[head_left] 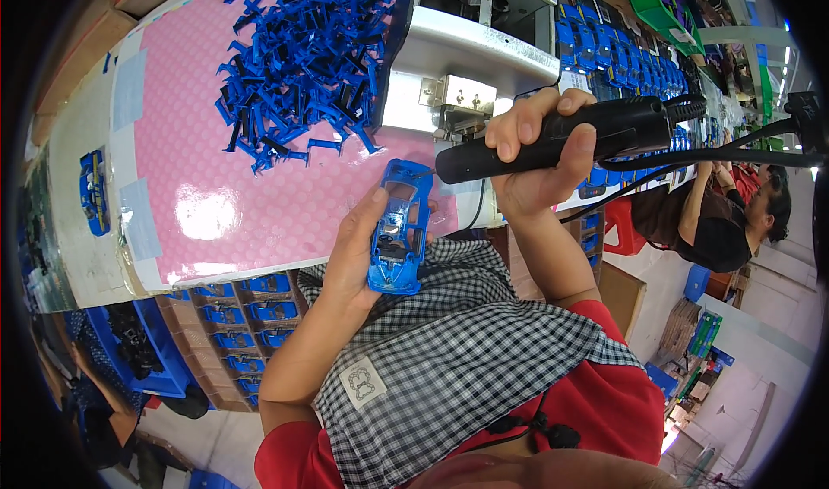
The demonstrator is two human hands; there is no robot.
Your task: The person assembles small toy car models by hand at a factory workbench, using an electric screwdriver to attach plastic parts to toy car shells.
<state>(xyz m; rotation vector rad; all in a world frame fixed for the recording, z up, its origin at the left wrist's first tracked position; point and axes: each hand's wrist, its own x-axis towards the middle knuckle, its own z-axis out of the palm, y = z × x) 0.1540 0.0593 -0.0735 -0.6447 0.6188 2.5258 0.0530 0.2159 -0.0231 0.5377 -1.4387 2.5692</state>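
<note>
My left hand point(347, 252) grips a blue toy car body point(400, 269), its windows and hollow inside showing, just past the near edge of the bench. My right hand point(544, 157) is wrapped round a black corded electric screwdriver point(617, 129), which lies nearly level and points left. Its blunt front end is close to the right side of the car's far end; no bit can be made out, nor whether the two touch. Beyond the car, a heap of small blue plastic parts point(306, 66) is spread on the pink bench mat point(216, 213).
A metal machine point(471, 44) stands at the back, right of the heap. Rows of blue car bodies point(617, 57) line the bench beyond. Another car body point(93, 193) lies far left. Partitioned boxes point(233, 338) of car bodies sit below the bench. A co-worker point(717, 221) sits at right.
</note>
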